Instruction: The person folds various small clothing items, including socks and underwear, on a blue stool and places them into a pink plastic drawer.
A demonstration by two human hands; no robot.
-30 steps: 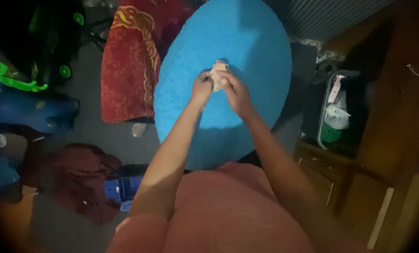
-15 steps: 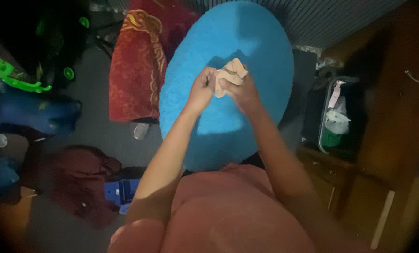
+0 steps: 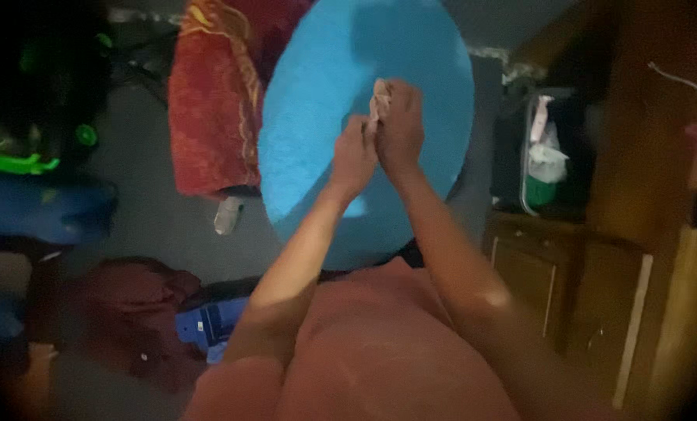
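View from above, blurred. Both hands raised together over round blue rug [image 3: 317, 140]. Right hand [image 3: 399, 125] clenched around small pale crumpled cloth [image 3: 379, 95], bit of cloth poking out past fingers. Left hand [image 3: 354, 154] closed, pressed against right hand, touching cloth's lower edge. Red patterned fabric [image 3: 208, 109] lies left of rug, overlapping its edge. Clear bin [image 3: 529, 156] with white and green items stands at right, beside wooden cabinet [image 3: 567, 288].
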